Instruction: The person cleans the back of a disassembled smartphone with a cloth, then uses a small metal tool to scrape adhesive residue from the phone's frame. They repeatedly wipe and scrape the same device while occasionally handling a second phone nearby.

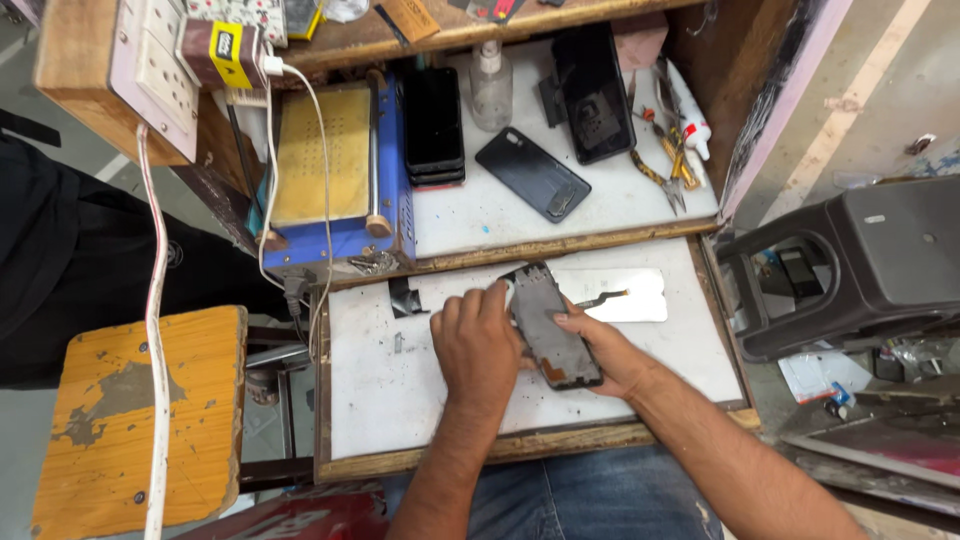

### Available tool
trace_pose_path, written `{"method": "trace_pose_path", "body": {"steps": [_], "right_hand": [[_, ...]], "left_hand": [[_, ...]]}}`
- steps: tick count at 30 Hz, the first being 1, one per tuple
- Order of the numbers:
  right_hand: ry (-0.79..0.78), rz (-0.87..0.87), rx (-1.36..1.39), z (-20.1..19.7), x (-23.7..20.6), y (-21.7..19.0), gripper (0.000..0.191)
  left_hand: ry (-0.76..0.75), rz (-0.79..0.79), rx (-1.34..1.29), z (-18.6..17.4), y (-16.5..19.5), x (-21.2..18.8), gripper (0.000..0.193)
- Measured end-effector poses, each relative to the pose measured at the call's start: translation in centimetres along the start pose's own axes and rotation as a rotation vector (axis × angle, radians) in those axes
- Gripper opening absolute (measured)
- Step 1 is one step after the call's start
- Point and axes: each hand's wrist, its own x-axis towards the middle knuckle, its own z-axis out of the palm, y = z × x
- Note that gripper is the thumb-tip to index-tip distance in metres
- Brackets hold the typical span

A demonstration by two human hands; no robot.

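Observation:
An opened dark phone frame (550, 325) lies tilted over the white pull-out tray (400, 390). My right hand (605, 350) grips its right edge and lower end. My left hand (478, 342) rests on the frame's left side, fingers curled over its top corner. A white phone panel (625, 297) with a thin flex cable lies flat just behind the frame.
A blue heating plate machine (335, 185) stands at the back left. On the upper shelf lie stacked black phones (433, 125), a black back cover (532, 173), a clear bottle (490, 85) and pliers (672, 165). An orange stool (140, 420) is left, a black stool (850, 265) right.

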Motion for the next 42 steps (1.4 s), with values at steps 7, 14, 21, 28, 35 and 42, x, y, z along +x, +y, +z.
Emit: {"method": "trace_pose_path", "body": {"steps": [7, 14, 21, 28, 35, 42], "right_hand": [[-0.103, -0.223, 0.068, -0.5, 0.6, -0.5, 0.075], [-0.101, -0.32, 0.08, -0.8, 0.4, 0.3, 0.075], [-0.063, -0.355, 0.043, -0.5, 0.3, 0.2, 0.077], [-0.093, -0.373, 0.123, -0.4, 0.1, -0.1, 0.078], [-0.106, -0.417, 0.204, 0.4, -0.3, -0.5, 0.076], [0.057, -0.198, 0.216, 0.3, 0.1, 0.4, 0.07]], "left_hand": [[-0.123, 0.099, -0.087, 0.3, 3.3, -6.7, 0.032], [-0.159, 0.06, -0.237, 0.2, 3.9, -7.6, 0.03], [-0.258, 0.098, -0.418, -0.8, 5.5, -6.4, 0.027], [-0.172, 0.111, -0.301, -1.2, 5.3, -5.2, 0.029], [-0.172, 0.051, -0.267, 0.5, 4.6, -5.7, 0.033], [0.001, -0.015, -0.168, 0.3, 3.7, -0.6, 0.028]]}}
